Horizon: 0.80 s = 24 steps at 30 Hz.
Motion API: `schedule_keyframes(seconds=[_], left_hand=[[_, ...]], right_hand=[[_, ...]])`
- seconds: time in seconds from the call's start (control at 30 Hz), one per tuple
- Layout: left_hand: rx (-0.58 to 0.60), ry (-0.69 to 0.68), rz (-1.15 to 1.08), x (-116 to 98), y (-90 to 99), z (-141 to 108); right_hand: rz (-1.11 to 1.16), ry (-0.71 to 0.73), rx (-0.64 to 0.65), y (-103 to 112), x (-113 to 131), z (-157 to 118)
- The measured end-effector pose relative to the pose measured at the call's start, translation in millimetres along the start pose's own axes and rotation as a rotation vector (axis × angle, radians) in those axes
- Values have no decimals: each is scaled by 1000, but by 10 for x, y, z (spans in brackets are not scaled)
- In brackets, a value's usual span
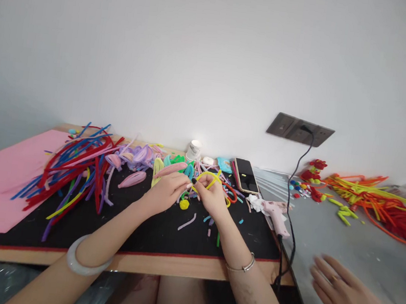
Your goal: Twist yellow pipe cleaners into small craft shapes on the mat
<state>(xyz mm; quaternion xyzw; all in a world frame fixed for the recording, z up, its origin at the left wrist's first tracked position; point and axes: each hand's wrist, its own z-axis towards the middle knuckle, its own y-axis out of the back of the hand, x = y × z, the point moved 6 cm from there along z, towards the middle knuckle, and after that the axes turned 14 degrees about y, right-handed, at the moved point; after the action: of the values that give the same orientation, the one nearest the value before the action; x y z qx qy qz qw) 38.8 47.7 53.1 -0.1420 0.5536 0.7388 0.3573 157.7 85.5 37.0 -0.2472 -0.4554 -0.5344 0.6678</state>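
Observation:
Above the black mat (156,235), my two hands meet in front of my body. My right hand (212,197) is closed in a pinch on a yellow pipe cleaner (205,174), which curves in a loop above the fingers. The fingertips of my left hand (166,191) are pressed together at the lower end of that yellow loop. A small dark spot shows between the two hands; I cannot make out what it is. Just below them lies a round yellow piece (184,204). Behind my left hand is a pink looped pipe cleaner shape (171,169).
At left lie a pile of pipe cleaners (85,172) and a pink sheet (3,181). Rightward are a phone (246,175), a pink glue gun (275,219) and its black cord (293,217). Another person's blurred hand (348,293) is over the grey table. A paper cup (194,150) stands behind.

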Motion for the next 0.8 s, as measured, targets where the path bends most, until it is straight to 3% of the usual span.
schedule_keyframes(seconds=[0.17,0.37,0.8], left_hand=[[-44,-13,20,4,41,0],[-59,39,-64,108,114,30],[136,87,-151,184,56,35]], right_hand=[[85,-54,-4,-1,-93,6],[-173,173,90,32,111,29],[-243,428,294,-73,333,10]])
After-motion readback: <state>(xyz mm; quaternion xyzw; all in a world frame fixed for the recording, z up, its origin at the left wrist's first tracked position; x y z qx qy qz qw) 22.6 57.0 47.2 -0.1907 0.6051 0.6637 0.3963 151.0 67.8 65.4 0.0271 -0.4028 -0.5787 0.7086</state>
